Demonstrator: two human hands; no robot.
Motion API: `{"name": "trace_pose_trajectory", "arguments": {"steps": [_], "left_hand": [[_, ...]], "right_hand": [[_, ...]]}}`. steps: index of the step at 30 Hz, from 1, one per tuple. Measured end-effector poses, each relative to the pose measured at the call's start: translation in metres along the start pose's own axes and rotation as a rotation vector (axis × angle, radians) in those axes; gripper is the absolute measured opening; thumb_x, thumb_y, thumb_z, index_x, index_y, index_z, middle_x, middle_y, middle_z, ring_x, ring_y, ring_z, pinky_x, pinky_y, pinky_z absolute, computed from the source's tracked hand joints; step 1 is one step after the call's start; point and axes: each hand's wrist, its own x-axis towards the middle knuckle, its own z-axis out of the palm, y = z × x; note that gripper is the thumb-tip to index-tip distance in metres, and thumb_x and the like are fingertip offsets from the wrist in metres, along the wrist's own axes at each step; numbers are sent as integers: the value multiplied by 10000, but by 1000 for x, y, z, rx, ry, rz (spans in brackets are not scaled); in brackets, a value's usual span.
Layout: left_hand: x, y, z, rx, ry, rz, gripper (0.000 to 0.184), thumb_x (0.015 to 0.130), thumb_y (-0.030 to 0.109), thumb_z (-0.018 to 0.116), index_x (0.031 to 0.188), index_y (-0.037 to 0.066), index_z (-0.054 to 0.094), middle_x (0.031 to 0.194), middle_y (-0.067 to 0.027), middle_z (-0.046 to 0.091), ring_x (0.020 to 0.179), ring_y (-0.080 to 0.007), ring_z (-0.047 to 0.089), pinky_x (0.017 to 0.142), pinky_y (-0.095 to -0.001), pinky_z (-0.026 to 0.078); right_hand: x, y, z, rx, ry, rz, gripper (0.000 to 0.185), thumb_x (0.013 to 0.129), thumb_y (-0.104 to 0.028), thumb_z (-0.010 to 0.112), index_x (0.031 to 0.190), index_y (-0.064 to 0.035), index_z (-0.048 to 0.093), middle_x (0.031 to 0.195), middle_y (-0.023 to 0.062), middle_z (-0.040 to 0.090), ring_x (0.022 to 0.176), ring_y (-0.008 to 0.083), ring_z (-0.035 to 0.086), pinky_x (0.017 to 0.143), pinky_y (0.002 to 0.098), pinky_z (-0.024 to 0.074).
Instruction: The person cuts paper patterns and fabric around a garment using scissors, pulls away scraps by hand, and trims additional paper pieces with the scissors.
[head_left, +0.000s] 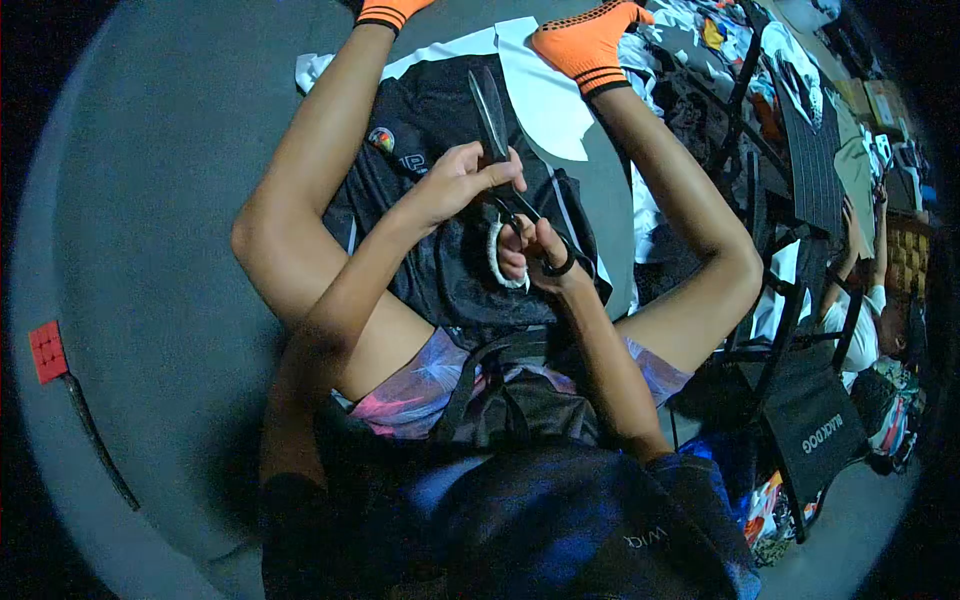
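Observation:
A large pair of scissors point(489, 118) points up and away from me over dark cloth, its blades close together. My right hand point(540, 255) is closed on the handles, its fingers curled inside a loop with a white wrapping. Further up, my left hand point(465, 183) is closed around the scissors near the base of the blades. Below both hands, a black garment point(450, 270) with a small colored badge and pale lettering lies between my legs. A white piece of cloth point(540, 95) lies beside and partly beneath it.
My legs, with orange socks point(585, 45), flank the garment. A red squared object point(47, 352) with a black strap lies far left. Folding chairs point(815, 430) and heaps of clothes point(690, 110) stand at right. Another person in a white shirt point(858, 325) is beyond them.

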Motion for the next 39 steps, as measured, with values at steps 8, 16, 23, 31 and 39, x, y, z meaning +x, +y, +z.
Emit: {"name": "trace_pose_trajectory", "arguments": {"steps": [8, 16, 23, 31, 39], "left_hand": [[1, -2, 1, 14, 23, 7, 236, 914, 282, 618, 969, 53, 621, 896, -23, 671, 840, -77, 577, 824, -241, 436], [1, 1, 5, 47, 15, 58, 229, 918, 278, 615, 959, 53, 635, 854, -3, 649, 794, -63, 556, 743, -231, 438], [8, -5, 17, 353, -166, -104, 272, 911, 295, 607, 1054, 64, 604, 1026, -45, 640, 935, -151, 590, 850, -305, 448], [35, -34, 62, 1118, 150, 469, 525, 881, 284, 601, 1361, 144, 439, 1436, -127, 359, 1329, -312, 357, 1069, -437, 327], [35, -57, 72, 1293, 108, 445, 626, 891, 357, 561, 1445, 162, 344, 1493, -93, 310, 1370, -309, 294, 1113, -474, 236]], "right_hand": [[1, -4, 4, -148, 26, 49, 623, 803, -728, 512, 857, -114, 417, 661, 0, 416, 570, 124, 420, 548, 247, 356], [-4, -10, 16, -146, 145, 10, 596, 819, -676, 551, 879, -91, 452, 641, 0, 410, 548, 123, 422, 532, 255, 366], [-83, -86, 24, -871, 304, 102, 552, 843, -591, 592, 797, -47, 510, 630, 24, 487, 522, 117, 454, 492, 243, 366], [-152, -145, 11, -982, 737, 281, 477, 851, -462, 659, 667, -33, 562, 586, -2, 517, 527, 110, 468, 487, 283, 354], [-150, -137, -2, -1207, 665, 442, 495, 856, -470, 646, 632, -39, 549, 546, -3, 473, 498, 110, 443, 468, 271, 310]]}}
